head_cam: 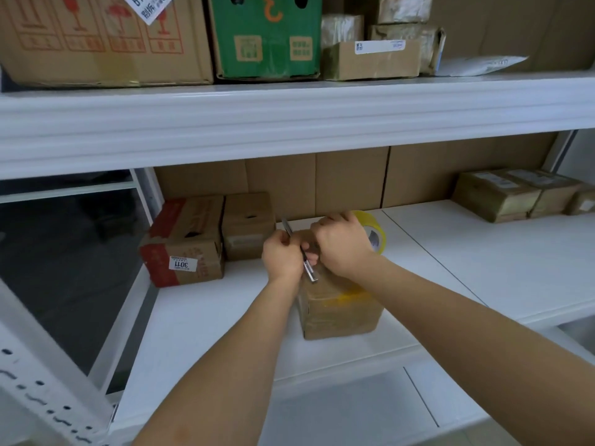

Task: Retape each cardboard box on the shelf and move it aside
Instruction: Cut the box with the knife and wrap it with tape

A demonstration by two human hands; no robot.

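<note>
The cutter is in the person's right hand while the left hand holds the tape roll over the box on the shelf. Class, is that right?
Not quite: the hands are swapped. The head view shows the cutter gripped in the left hand, while the right hand holds the tape roll over the box on the shelf.

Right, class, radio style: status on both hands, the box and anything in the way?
Left hand grips utility knife. Right hand holds tape roll over box. Nothing blocking; other boxes sit left.
</note>
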